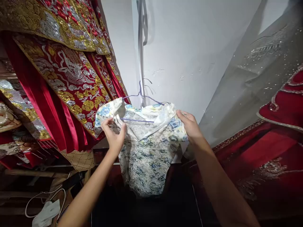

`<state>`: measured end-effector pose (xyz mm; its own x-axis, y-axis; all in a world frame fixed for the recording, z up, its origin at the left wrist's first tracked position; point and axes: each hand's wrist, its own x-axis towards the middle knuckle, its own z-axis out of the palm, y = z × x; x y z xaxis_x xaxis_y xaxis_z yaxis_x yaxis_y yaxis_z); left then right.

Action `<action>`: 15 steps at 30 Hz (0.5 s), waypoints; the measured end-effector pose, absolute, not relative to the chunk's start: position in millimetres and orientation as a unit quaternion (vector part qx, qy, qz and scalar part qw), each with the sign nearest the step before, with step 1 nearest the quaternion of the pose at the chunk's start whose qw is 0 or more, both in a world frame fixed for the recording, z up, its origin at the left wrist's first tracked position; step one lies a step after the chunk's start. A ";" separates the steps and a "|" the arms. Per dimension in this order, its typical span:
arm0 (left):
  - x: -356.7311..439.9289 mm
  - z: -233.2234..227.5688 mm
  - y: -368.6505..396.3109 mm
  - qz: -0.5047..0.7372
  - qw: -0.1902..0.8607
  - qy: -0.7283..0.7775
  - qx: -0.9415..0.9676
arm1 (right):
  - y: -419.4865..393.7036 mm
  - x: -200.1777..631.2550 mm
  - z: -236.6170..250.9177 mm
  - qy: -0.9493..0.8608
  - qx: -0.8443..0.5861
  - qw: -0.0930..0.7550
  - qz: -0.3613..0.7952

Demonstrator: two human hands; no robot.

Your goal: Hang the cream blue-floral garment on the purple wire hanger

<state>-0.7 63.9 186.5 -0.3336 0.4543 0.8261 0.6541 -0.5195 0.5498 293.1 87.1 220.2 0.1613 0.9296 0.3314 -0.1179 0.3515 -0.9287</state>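
Note:
A white V-neck dress [151, 157] with a blue, yellow and grey floral print hangs in front of me on a thin purple wire hanger [140, 91]. The hanger's lower bar shows through the open neckline. At the left side of the neck, my left hand [113, 135] grips the fabric edge, its thumb pointing up and its fingers curled at the shoulder. My right hand [190, 124] pinches the right shoulder near the short sleeve, with some fingertips hidden behind the cloth. Both shoulders are spread wide, and the lower part falls into shadow.
Red robes with gold and silver embroidery [71, 69] hang at left. A sparkly grey sheer fabric [251, 69] and a red beaded garment [272, 148] are at right. A metal pole [140, 41] stands against the white wall [184, 41]. A white cable [63, 195] lies lower left.

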 end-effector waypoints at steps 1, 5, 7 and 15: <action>7.5 170.3 64.0 -0.670 0.027 -0.493 -0.554 | 80.6 297.3 212.3 -0.497 -0.413 0.650 0.399; 43.1 115.8 64.5 -0.692 -0.169 -0.485 -0.508 | 56.7 306.1 179.7 -0.498 -0.463 0.614 0.401; 54.0 97.0 63.1 -0.705 -0.244 -0.476 -0.467 | 46.8 306.2 162.5 -0.499 -0.476 0.605 0.398; 44.2 71.4 34.0 -0.717 -0.392 -0.452 -0.357 | 3.9 240.2 56.5 -0.378 -0.638 0.626 0.239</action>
